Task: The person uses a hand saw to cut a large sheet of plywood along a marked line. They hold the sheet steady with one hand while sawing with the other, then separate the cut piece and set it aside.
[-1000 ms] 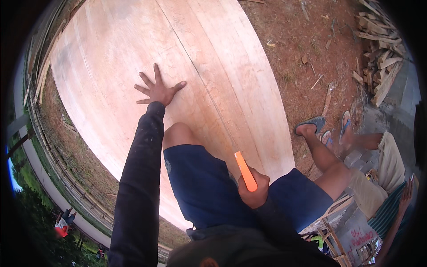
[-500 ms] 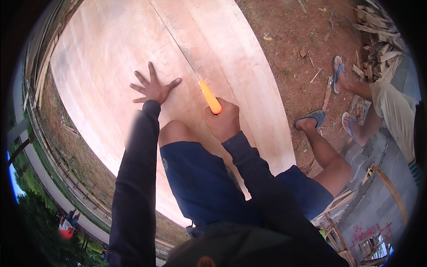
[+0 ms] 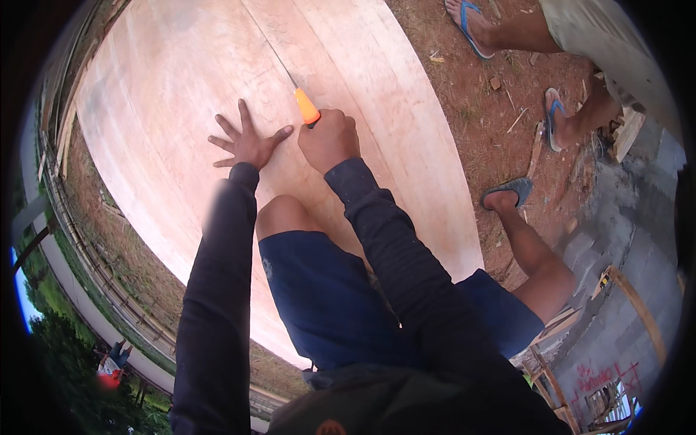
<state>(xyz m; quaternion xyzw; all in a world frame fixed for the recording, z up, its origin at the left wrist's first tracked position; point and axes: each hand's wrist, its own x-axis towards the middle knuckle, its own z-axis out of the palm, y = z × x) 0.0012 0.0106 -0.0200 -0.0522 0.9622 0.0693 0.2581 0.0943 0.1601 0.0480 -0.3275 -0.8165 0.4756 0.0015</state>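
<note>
A large pale plywood sheet [image 3: 167, 94] lies in front of me, with my bent knee resting on it. My left hand [image 3: 252, 146] presses flat on the sheet, fingers spread, left of a thin dark line running away from me. On the right, my right hand [image 3: 330, 141] is closed round the orange handle of a handsaw [image 3: 307, 106]. Its thin blade shows edge-on, in line with the dark line on the sheet; how deep it sits in the wood is hidden.
At the right, another person's legs in pale trousers and blue flip-flops [image 3: 557, 119] stand on reddish soil [image 3: 471, 94]. My sandalled foot [image 3: 507, 194] rests beside the sheet. A grey block wall [image 3: 623, 290] and wood scraps [image 3: 627, 138] lie farther right; bamboo poles run along the left.
My right hand has pushed the handsaw forward and slightly left, away from me. My left hand stays put. The other person has stepped forward along the sheet's right side.
</note>
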